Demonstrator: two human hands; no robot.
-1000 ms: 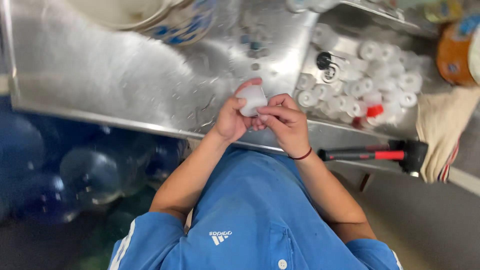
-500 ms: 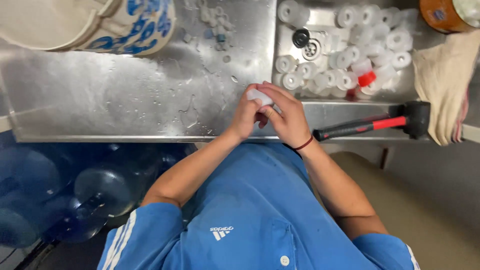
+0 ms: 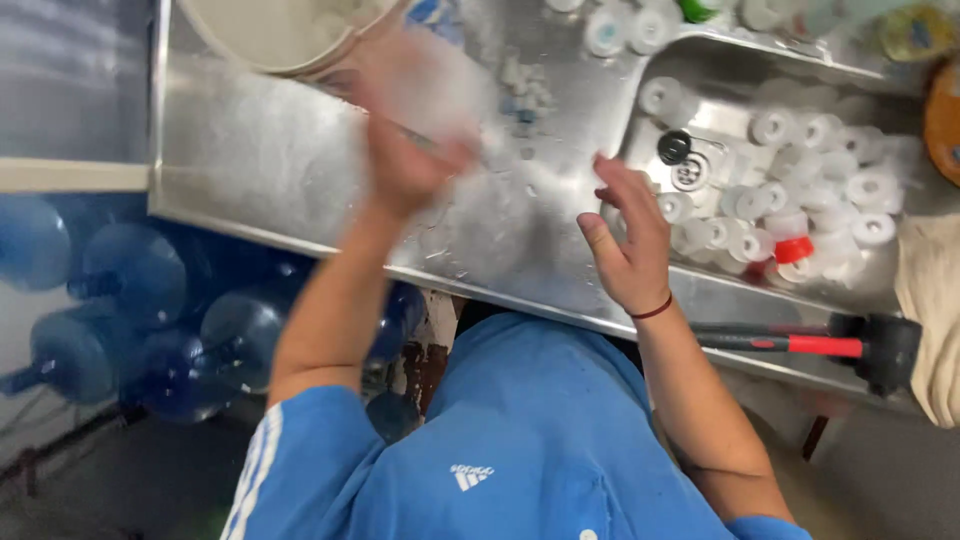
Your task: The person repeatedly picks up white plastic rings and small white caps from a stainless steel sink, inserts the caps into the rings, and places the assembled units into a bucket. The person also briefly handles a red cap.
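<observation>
You're at a wet stainless steel counter with a sink basin sunk into its right side. White bottle caps fill the basin, one red cap among them, beside the drain. More caps sit on the far edge. A pale bucket stands at the far left. A red-handled mallet lies along the near rim.

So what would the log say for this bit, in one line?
left hand: blurred, over steel counter near bucket | right hand: open, at sink edge | white caps: in sink
</observation>
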